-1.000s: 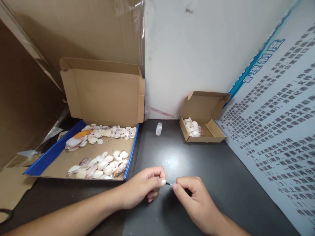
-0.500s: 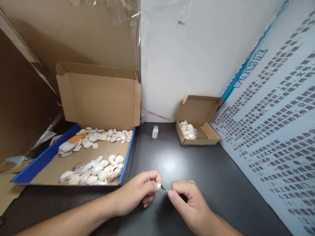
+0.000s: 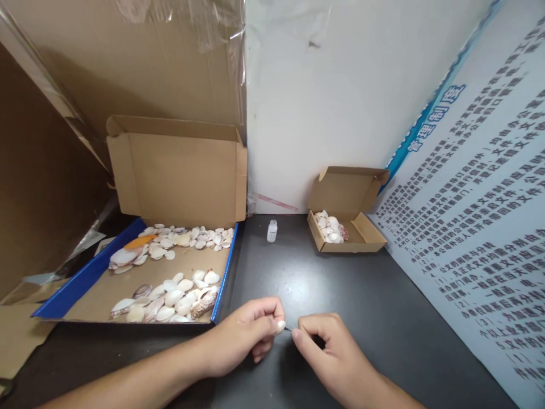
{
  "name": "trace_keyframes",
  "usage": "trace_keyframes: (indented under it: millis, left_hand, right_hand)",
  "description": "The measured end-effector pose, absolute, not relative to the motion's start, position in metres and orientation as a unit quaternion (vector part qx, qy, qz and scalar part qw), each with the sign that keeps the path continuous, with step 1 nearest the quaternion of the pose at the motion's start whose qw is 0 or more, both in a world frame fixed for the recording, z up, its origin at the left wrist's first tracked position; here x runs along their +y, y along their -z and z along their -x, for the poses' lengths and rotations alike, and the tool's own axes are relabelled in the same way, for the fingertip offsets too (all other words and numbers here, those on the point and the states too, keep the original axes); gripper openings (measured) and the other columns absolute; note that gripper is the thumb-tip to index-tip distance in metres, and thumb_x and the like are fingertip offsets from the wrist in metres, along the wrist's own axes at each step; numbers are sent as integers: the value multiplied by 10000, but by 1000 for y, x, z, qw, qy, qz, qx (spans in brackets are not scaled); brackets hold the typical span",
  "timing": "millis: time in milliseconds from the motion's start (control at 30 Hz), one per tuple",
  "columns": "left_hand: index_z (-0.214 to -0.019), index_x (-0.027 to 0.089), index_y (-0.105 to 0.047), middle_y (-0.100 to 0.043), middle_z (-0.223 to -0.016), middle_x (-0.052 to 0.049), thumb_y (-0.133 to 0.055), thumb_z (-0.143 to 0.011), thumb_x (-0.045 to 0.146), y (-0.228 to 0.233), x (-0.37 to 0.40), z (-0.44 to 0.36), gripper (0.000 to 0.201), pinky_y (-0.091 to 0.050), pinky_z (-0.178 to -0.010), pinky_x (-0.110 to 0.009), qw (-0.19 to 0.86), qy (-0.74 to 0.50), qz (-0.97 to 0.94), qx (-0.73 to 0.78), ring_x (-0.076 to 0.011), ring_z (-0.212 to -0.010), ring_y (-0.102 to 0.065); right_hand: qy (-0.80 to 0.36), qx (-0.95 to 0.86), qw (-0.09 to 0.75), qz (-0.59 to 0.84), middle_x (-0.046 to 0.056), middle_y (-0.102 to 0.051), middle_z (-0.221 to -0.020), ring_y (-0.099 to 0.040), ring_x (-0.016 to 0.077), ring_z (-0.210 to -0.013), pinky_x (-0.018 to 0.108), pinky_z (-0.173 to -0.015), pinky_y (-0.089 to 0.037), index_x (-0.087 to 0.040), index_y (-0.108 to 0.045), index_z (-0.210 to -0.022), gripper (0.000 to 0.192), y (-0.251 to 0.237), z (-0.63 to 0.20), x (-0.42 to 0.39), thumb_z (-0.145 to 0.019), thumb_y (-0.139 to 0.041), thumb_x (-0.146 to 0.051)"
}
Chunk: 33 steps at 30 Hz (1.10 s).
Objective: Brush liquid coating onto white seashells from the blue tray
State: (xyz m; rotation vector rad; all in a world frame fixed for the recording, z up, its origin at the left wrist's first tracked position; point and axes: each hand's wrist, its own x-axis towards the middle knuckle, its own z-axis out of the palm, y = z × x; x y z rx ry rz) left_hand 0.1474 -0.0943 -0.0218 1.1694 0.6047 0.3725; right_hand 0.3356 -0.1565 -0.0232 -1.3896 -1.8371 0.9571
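Pinched between thumb and forefinger of my left hand [image 3: 255,329] is a tiny white shell [image 3: 280,326], its edge showing past the fingertips. My right hand [image 3: 326,343] is closed around a thin, dark-tipped brush [image 3: 288,329], most of which the fingers hide. The brush tip reaches left to the shell and appears to touch it. Both hands hover over the front of the dark table, close together. Beyond them a small clear glass bottle [image 3: 272,232] with whitish contents stands upright and uncapped.
At left, an open blue-edged cardboard box [image 3: 80,287] holds rows of shells [image 3: 170,304] and an orange piece [image 3: 138,242]. A smaller open box [image 3: 353,248] with white shells [image 3: 331,229] sits at back right. A printed poster [image 3: 477,199] borders the right side; a white wall [image 3: 315,113] stands behind.
The brush tip has shifted against the shell, with less of its dark end showing. The hands stay nearly in place; the whole view has moved slightly.
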Motion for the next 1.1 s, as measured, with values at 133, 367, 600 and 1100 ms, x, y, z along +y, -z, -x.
trace_keyframes:
  millis: [133,367,600,1100]
  left_hand:
    - [-771,211,-427,-351,-519,104,-574,-812,397,22,-95,-147,241,-319,-499,-227,779,-171,-538,272,-81,-462,-323]
    - [-774,209,-431,-357,-499,101,-555,-826,383,26,-95,-148,219,-297,-481,-224,773,-176,-548,269,-81,-450,-320]
    - [-774,206,-438,-367,-515,96,-555,-818,394,24,-95,-148,226,-294,-478,-220,769,-182,-551,268,-79,-460,-321]
    - [-760,212,-433,-349,-511,106,-589,-810,417,26,-95,-149,263,-292,-464,-216,781,-191,-534,262,-73,-444,-306]
  right_hand:
    - [-352,-722,361,474,-54,-284,-543,-312,97,-507,246,-508,-253,-210,-258,-593,360,20,-335,-156,-895,-440,-278]
    - [-366,-688,330,533,-56,-257,-539,-295,96,-514,240,-485,-225,-208,-248,-580,398,22,-333,-154,-904,-455,-311]
    - [-339,-736,351,469,-53,-303,-543,-331,94,-510,233,-511,-267,-207,-277,-597,342,21,-333,-156,-887,-446,-274]
    - [-334,-735,335,485,-46,-354,-564,-365,104,-536,232,-528,-287,-207,-306,-619,332,20,-337,-153,-908,-448,-285]
